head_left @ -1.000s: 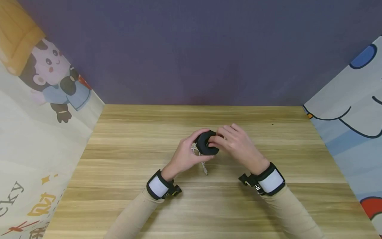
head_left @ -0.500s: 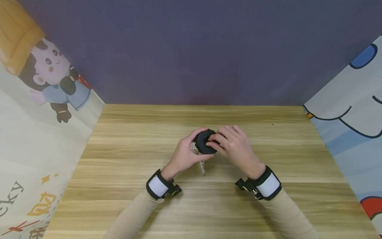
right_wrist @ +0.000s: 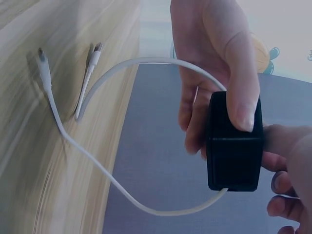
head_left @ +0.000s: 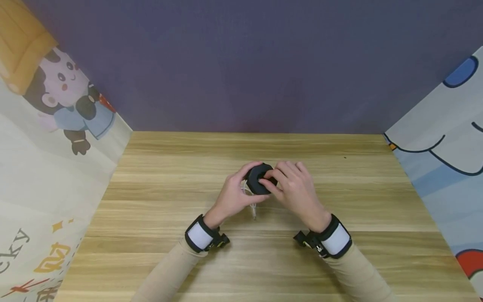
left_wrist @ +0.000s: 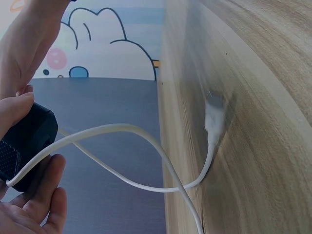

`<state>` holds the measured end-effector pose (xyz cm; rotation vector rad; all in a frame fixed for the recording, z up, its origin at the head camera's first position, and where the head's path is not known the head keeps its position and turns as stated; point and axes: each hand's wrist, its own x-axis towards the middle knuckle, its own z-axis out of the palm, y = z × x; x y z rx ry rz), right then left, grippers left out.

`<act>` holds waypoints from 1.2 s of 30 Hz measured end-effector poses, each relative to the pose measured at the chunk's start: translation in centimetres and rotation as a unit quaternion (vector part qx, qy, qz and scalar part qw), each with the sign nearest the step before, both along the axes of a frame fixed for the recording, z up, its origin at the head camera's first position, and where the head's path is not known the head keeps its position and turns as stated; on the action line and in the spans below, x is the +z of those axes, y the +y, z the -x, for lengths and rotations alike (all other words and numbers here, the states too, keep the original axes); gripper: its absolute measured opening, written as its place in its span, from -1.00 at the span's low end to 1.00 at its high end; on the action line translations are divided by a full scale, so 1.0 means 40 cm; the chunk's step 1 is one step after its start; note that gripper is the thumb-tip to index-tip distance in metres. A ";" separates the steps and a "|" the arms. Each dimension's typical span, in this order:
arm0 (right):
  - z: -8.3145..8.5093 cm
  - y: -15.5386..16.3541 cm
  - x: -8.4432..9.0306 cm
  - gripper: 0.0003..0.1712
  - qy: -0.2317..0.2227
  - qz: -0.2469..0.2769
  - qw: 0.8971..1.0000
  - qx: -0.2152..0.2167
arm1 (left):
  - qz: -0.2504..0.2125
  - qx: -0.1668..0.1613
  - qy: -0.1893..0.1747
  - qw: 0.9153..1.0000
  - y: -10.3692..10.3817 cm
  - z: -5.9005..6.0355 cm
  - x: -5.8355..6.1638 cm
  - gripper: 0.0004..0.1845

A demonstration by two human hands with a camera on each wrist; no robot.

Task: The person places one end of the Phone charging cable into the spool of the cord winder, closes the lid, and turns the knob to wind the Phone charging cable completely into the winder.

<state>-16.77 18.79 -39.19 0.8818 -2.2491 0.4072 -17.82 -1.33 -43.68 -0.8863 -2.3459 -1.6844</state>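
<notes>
A black, eight-sided cable winder (head_left: 254, 178) with a round recess in its face is held up over the table. My left hand (head_left: 233, 193) grips it by the rim, thumb on one side and fingers on the other. At the recess, the thumb and index finger of my right hand (head_left: 297, 189) pinch the winder's middle; the fingertips are partly hidden inside. A white cable (left_wrist: 117, 127) comes out of the winder on two sides and loops down. In the right wrist view, one plug (right_wrist: 44, 68) and a second, metal-tipped plug (right_wrist: 95, 57) appear close to the tabletop.
The wood-grain table (head_left: 181, 167) runs back to a dark blue-grey wall panel (head_left: 241, 67). Cartoon-printed sheets flank it, one on the left (head_left: 34, 176) and one on the right (head_left: 437, 121). Each wrist wears a black strap with a camera.
My right hand has turned and shifted a little to the left and toward me, its fingers staying at the recess. The dangling cable end has moved slightly left. My left hand has hardly moved.
</notes>
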 end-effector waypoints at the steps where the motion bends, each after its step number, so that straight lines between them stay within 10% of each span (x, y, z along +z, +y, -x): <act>1: -0.001 -0.002 0.000 -0.69 0.002 0.002 1.000 -0.002 | 0.000 0.000 -0.001 1.000 0.000 0.000 0.000 -0.10; 36: -0.020 -0.054 -0.009 -0.72 -0.016 0.068 0.994 -0.089 | 0.019 0.055 0.047 0.997 0.017 -0.004 -0.004 -0.14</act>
